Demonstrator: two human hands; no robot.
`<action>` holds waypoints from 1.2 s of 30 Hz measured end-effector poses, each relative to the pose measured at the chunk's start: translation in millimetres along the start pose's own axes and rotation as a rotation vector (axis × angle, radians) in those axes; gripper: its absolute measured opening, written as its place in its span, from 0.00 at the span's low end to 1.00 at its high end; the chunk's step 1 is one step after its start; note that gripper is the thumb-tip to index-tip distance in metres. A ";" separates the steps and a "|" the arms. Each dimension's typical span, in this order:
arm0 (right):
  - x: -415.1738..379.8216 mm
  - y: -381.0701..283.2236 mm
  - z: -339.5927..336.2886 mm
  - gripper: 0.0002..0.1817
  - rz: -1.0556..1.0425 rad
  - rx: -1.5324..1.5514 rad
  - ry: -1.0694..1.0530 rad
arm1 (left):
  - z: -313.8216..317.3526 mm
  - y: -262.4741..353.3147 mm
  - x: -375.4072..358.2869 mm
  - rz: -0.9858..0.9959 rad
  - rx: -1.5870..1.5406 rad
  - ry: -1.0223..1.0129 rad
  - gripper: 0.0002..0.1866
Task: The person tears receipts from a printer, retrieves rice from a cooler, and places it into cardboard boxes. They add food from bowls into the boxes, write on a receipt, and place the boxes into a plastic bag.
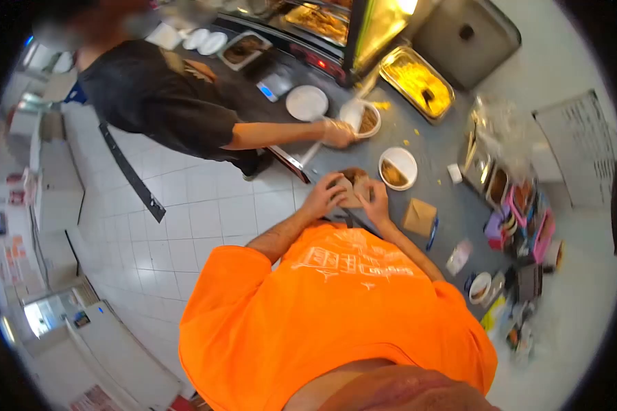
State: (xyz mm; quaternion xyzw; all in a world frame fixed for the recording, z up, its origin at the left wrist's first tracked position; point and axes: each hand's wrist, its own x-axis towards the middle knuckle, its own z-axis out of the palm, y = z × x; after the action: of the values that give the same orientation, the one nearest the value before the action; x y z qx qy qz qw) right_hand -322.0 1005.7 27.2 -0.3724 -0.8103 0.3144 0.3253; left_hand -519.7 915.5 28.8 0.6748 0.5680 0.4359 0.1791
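At the counter's front edge, just ahead of my orange shirt, I hold a small brown paper bag (350,198) between both hands. The fingers of my left hand (325,196) are curled on its left side. My right hand (375,205) pinches its right side. Something brown shows at the bag's top, too small to make out. Just beyond it stands a white bowl (406,159) with brown food in one half. To the right lie a folded brown paper packet (419,217) and a blue pen (432,233).
At left, a co-worker's gloved hand (339,133) is at a white bowl of brown food (370,122). Behind are a metal tray of yellow food (418,82) and a lit display case (380,34). A white plate (307,103) and a scale (273,87) sit farther left.
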 end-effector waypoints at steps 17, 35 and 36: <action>35.3 -24.4 -34.3 0.35 -0.082 0.002 -0.345 | -18.5 -11.9 33.9 0.184 0.136 -0.303 0.32; -1.9 -9.7 -39.8 0.20 0.179 0.034 -0.061 | 13.2 36.4 36.7 -0.151 0.058 -0.092 0.16; -2.5 -5.1 -40.2 0.19 0.175 0.034 -0.099 | 16.3 34.9 35.2 -0.151 0.058 -0.099 0.16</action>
State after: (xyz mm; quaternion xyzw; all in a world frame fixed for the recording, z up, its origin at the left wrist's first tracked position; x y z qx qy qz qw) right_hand -292.2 1011.8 54.0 -0.4203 -0.7844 0.3731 0.2626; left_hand -486.4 941.9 59.1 0.6558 0.6200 0.3707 0.2195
